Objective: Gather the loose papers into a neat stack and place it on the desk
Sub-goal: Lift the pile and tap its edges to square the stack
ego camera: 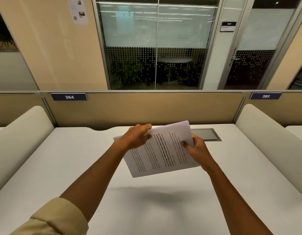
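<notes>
A stack of printed white papers hangs tilted in the air above the white desk, casting a shadow on the desk below it. My left hand grips the stack's far left edge, fingers curled over the top. My right hand holds the right edge, thumb pressed on the printed top sheet and fingers under it. The sheets lie closely together, edges nearly flush.
A tan partition with number plates 384 and 385 closes off the desk's far side. A grey cable hatch sits in the desk behind the papers. Rounded white dividers flank both sides.
</notes>
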The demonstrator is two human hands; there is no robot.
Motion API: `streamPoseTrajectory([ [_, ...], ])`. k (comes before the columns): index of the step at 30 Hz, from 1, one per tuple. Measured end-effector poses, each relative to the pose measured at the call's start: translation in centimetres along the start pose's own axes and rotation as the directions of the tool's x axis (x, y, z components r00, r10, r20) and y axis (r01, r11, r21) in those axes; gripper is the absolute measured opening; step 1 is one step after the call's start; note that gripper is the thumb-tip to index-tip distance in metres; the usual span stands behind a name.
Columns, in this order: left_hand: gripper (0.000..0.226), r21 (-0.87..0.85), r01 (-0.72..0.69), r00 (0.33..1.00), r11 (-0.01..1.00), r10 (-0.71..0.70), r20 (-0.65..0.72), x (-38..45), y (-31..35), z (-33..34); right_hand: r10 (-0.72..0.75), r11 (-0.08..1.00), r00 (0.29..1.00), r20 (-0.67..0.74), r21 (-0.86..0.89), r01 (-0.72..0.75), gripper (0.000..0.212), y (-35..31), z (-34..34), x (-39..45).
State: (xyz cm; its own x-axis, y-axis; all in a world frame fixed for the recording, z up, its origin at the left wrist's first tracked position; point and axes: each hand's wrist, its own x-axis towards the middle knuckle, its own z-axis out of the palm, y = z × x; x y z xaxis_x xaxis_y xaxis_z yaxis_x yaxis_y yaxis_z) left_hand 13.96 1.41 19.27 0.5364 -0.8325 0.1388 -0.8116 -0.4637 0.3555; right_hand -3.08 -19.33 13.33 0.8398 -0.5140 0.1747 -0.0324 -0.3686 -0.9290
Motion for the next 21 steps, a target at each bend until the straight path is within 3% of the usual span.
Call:
streamPoseTrajectory([
  [6, 0.038, -0.081, 0.13, 0.959, 0.988, -0.146, -0.243, -1.8, -3.3, -0.1, 0.07, 0.997, 0.997, -0.032, 0.024, -0.069, 0.009, 1.3, -0.7, -0.8],
  [9, 0.039, -0.277, 0.229, 0.918, 0.933, -0.301, -0.257, -2.7, -5.2, 0.3, 0.093, 0.995, 0.995, -0.039, 0.044, -0.091, 0.009, 1.9, -0.8, -1.0],
  [13, 0.036, -0.628, 0.231, 0.893, 0.743, -0.418, -0.166, -4.2, -6.6, 2.2, 0.118, 0.99, 0.992, -0.043, 0.088, -0.114, 0.009, 2.3, -0.7, -1.3],
  [16, 0.035, -0.851, 0.181, 0.879, 0.493, -0.47, -0.085, -5.9, -7.2, 4.3, 0.135, 0.982, 0.99, -0.048, 0.138, -0.127, 0.012, 2.7, -0.6, -1.5],
  [18, 0.028, -0.906, 0.185, 0.868, 0.38, -0.496, -0.031, -7.0, -7.4, 5.9, 0.148, 0.973, 0.987, -0.057, 0.187, -0.135, 0.014, 2.9, -0.4, -1.5],
  [21, 0.019, -0.924, 0.189, 0.869, 0.332, -0.495, 0.0, -7.9, -7.0, 8.0, 0.156, 0.961, 0.986, -0.06, 0.238, -0.138, 0.014, 2.9, 0.1, -1.8],
])
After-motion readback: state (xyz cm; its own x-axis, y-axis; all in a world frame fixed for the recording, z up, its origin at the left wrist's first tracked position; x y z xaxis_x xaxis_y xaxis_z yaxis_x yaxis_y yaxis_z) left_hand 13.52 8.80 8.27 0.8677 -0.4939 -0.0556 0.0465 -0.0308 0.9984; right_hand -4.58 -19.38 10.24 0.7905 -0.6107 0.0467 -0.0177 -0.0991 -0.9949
